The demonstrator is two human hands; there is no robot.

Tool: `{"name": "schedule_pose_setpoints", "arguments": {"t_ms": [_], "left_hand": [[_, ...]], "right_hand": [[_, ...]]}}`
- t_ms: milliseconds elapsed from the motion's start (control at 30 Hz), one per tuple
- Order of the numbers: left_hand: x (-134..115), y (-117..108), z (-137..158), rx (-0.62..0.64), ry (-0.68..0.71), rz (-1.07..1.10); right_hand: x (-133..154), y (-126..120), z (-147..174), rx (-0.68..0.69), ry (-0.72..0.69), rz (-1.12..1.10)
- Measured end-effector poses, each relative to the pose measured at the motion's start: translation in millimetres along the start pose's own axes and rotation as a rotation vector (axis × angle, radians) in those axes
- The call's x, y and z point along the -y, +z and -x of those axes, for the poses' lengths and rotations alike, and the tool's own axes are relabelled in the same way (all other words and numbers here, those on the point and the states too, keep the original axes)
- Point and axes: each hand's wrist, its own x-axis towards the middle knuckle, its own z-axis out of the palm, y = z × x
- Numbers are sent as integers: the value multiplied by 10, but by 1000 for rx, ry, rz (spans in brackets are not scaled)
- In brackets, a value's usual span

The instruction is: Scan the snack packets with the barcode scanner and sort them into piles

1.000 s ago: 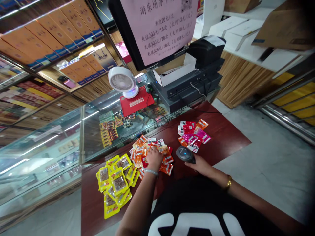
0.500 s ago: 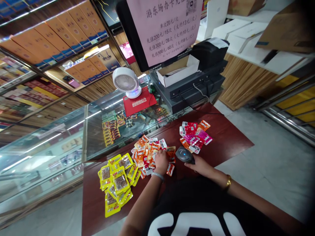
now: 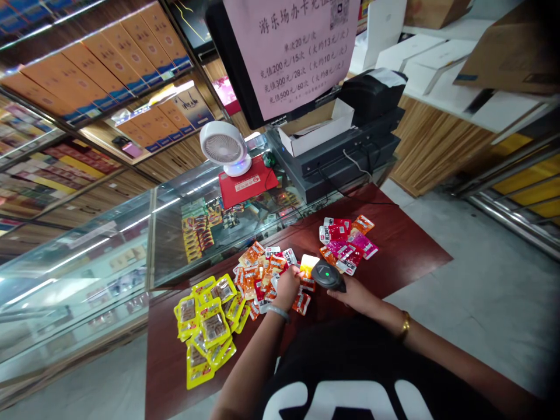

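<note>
My right hand (image 3: 355,294) grips a dark handheld barcode scanner (image 3: 327,275) showing a green light. My left hand (image 3: 289,287) holds a small orange snack packet (image 3: 308,263) lifted just in front of the scanner, its face lit bright. Under and left of that hand lies a heap of orange and red packets (image 3: 258,274) on the dark red table (image 3: 394,245). A second heap of red, pink and orange packets (image 3: 345,240) lies beyond the scanner. Yellow packets (image 3: 207,324) are piled at the near left.
A glass display counter (image 3: 131,245) runs along the table's far side, with a white desk fan (image 3: 224,146) and red mat on it. A black register with a printer (image 3: 345,140) and a pink price notice (image 3: 297,46) stand behind. Grey floor lies to the right.
My left hand picked one orange packet out of the middle heap and raised it to the scanner. The scanner's light turned from blue to green and the packet is lit.
</note>
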Motion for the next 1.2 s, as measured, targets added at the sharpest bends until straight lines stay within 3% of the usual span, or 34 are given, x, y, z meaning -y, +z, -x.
{"name": "schedule_pose_setpoints", "arguments": {"t_ms": [100, 167, 267, 333, 433, 500, 600, 667, 767, 967, 1200], "left_hand": [[-134, 64, -85, 1, 15, 296], [-303, 68, -182, 78, 53, 509], [-483, -58, -329, 175, 211, 691], [-455, -212, -370, 111, 230, 572], [-242, -410, -280, 15, 53, 81], [-93, -444, -134, 0, -45, -223], [48, -345, 112, -117, -14, -433], [115, -257, 230, -208, 1, -453], [241, -202, 294, -228, -37, -437], [454, -261, 245, -131, -33, -490], [309, -240, 236, 14, 10, -351]], "right_hand": [[-80, 6, 21, 11, 19, 3], [-140, 17, 35, 28, 43, 3], [-200, 34, 41, 55, 61, 14], [-204, 36, 38, 66, 59, 16], [-175, 23, 38, 56, 58, 24], [-160, 10, 46, 39, 67, 39], [-159, 0, 57, 44, 76, 35], [-159, 2, 58, 48, 74, 30], [-136, 13, 54, 51, 57, 42], [-68, 46, 53, 67, 65, 76], [-73, 94, 10, 133, 17, -18]]}}
